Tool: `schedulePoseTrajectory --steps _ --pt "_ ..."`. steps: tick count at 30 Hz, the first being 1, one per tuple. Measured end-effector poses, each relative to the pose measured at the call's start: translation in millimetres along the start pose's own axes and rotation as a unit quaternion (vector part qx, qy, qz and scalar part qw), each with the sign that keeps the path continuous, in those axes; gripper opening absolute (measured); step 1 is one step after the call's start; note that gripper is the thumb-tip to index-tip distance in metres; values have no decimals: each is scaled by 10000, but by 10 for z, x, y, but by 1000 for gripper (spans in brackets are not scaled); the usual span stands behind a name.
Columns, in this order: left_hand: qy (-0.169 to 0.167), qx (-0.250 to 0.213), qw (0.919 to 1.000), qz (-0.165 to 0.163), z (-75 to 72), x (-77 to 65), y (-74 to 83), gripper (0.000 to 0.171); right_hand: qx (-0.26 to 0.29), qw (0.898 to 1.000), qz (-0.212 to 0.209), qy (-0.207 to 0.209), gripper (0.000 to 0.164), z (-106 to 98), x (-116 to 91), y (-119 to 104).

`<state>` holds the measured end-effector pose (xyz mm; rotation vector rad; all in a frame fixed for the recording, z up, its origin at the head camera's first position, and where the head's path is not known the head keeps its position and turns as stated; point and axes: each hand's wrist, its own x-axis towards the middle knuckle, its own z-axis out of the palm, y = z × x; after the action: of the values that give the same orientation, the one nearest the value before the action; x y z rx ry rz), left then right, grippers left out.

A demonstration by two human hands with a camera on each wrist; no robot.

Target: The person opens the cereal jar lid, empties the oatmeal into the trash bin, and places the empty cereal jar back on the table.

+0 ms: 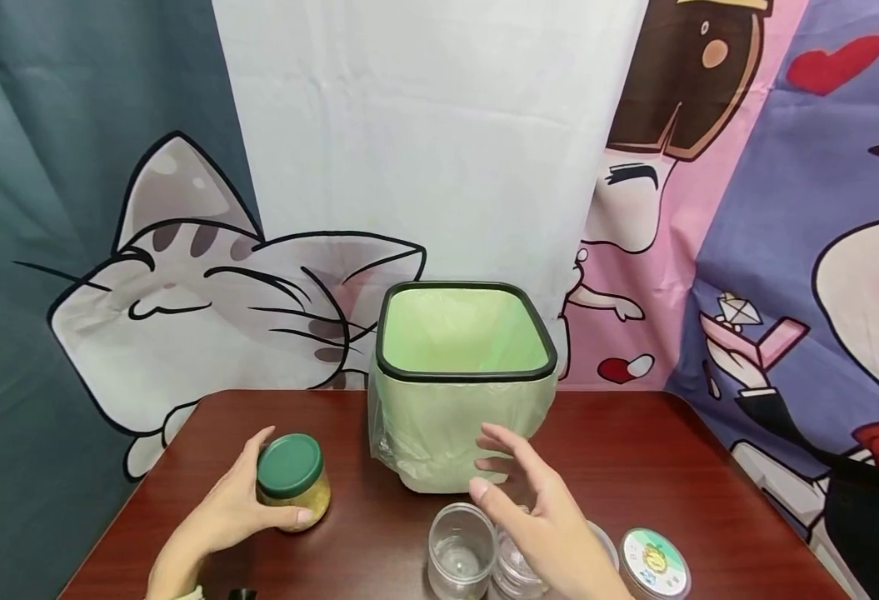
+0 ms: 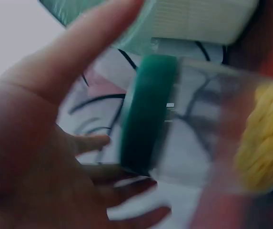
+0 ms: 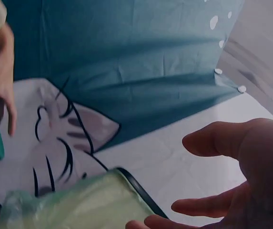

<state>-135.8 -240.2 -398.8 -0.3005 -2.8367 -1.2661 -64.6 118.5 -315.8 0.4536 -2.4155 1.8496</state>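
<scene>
A glass jar (image 1: pixel 298 492) with a green lid (image 1: pixel 289 465) and yellow contents stands upright on the left part of the table. My left hand (image 1: pixel 232 500) straddles it from the left, thumb overlapping the jar's lower front and a fingertip behind the lid. In the left wrist view, the fingers (image 2: pixel 141 191) are spread around the lid side, blurred, without curling round the glass. My right hand (image 1: pixel 540 517) holds nothing, fingers loosely bent and thumb apart. It is above clear plastic containers (image 1: pixel 460 554) and in front of the bin.
A pale green bin (image 1: pixel 457 433) with a black rim and plastic liner stands at the table's back middle. A round container with a printed lid (image 1: pixel 656 562) sits at the front right. A small black object (image 1: pixel 242 594) shows at the front edge. Cartoon cloth (image 1: pixel 424 150) hangs behind.
</scene>
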Motion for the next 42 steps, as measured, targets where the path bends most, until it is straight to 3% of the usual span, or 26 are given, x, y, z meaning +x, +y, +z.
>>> schedulePoseTrajectory --steps 4,7,17,25,29,34,42 --pt "-246 -1383 9900 -117 5 75 -210 112 49 9994 -13 -336 49 56 -18 -44" --pt "-362 -1749 9835 -290 19 102 -288 110 90 9990 30 -426 49 92 -23 -45" --pt "-699 -1955 9778 -288 165 173 -487 105 -160 9963 51 -841 45 267 -18 43" --pt "-184 -1620 9862 -269 277 210 -540 110 -56 9960 -204 -865 40 415 0 117" --pt "-142 -1680 9852 -296 309 203 -571 106 -210 9961 -217 -826 39 486 17 152" --pt "-194 -1795 9835 -89 344 208 -612 89 -357 9948 -285 -907 39 575 46 214" --pt "14 -1542 9880 119 371 219 -641 81 311 9942 -812 -627 31 789 156 399"
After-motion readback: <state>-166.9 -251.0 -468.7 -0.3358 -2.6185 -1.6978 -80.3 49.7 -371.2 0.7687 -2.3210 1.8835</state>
